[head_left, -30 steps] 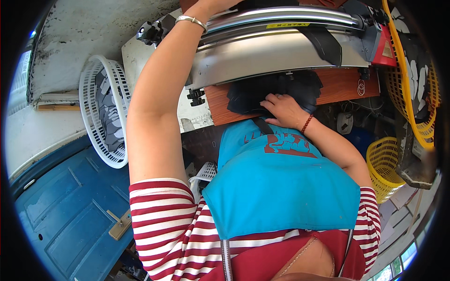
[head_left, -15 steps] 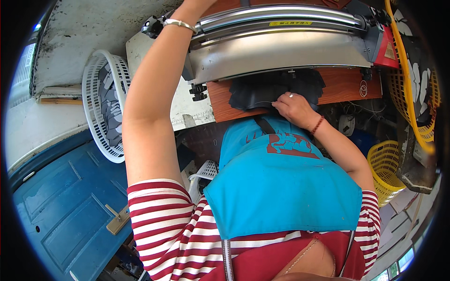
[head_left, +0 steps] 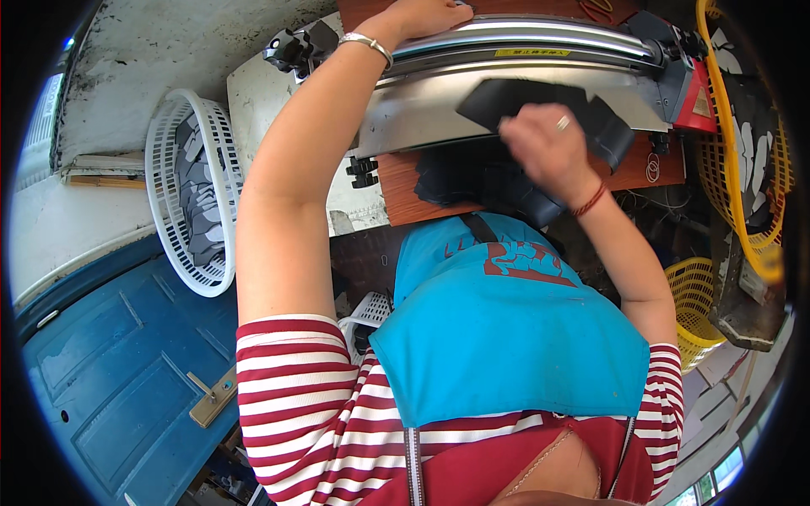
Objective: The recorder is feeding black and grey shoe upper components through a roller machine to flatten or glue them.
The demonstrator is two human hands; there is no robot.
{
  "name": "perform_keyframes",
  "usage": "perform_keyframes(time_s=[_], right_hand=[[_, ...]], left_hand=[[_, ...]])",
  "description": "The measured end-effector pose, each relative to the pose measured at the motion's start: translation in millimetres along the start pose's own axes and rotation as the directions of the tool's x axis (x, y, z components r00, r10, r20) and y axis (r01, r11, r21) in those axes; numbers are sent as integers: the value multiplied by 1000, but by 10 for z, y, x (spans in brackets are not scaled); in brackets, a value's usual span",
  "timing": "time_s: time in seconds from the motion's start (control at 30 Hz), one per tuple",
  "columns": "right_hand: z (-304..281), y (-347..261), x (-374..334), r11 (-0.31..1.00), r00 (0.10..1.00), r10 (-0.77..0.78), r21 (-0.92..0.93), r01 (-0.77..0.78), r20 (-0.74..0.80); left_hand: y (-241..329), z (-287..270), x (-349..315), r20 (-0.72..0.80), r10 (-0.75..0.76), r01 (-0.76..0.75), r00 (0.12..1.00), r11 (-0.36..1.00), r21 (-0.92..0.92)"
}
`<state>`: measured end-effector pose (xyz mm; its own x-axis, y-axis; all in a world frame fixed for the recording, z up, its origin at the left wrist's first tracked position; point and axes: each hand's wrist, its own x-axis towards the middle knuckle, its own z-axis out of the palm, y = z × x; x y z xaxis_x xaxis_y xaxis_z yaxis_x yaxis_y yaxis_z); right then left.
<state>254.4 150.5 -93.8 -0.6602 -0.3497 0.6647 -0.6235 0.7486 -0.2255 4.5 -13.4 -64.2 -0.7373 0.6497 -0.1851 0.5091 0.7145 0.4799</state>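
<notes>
My right hand (head_left: 553,148), smeared by motion, is closed on a black sheet piece (head_left: 494,99) lifted over the sloping metal plate of the machine. More dark material (head_left: 612,135) curves down on the far side of this hand. Under the plate's front edge, a stack of black sheet pieces (head_left: 447,175) rests on the brown board. My left hand (head_left: 430,17) reaches over the shiny roller (head_left: 540,32) to the back of the machine, its fingers curled together; a small dark bit shows at the fingertips, too little to name.
A white basket (head_left: 228,160) of grey cut pieces stands on the left. Yellow baskets (head_left: 730,169) are on the right, one with dark and white pieces. The machine's red-sided end (head_left: 696,97) and black knobs (head_left: 291,51) flank the roller. Rubber bands (head_left: 652,167) lie on the board.
My right hand has risen from the stack with a black sheet piece, up over the metal plate. My left hand has shifted right and slightly toward me behind the roller.
</notes>
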Motion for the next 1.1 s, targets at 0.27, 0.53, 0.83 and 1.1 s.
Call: perform_keyframes(time_s=[0.27, 0.53, 0.83, 1.1], right_hand=[[413, -94, -782, 974, 970, -55, 226, 0, 236], [-443, -31, -1662, 969, 968, 224, -127, -210, 111], [249, 345, -2510, 793, 816, 569, -329, -513, 100], [-2, 155, -2284, 746, 712, 665, -218, -629, 224]], left_hand=[[62, -18, -42, 12, 24, -23, 1000, 997, -72], [-193, 60, -204, -65, 55, -57, 996, 998, -26], [60, 30, -217, -102, 18, -19, 995, 1000, -10], [143, 19, -236, -67, -64, 66, 996, 998, 26]])
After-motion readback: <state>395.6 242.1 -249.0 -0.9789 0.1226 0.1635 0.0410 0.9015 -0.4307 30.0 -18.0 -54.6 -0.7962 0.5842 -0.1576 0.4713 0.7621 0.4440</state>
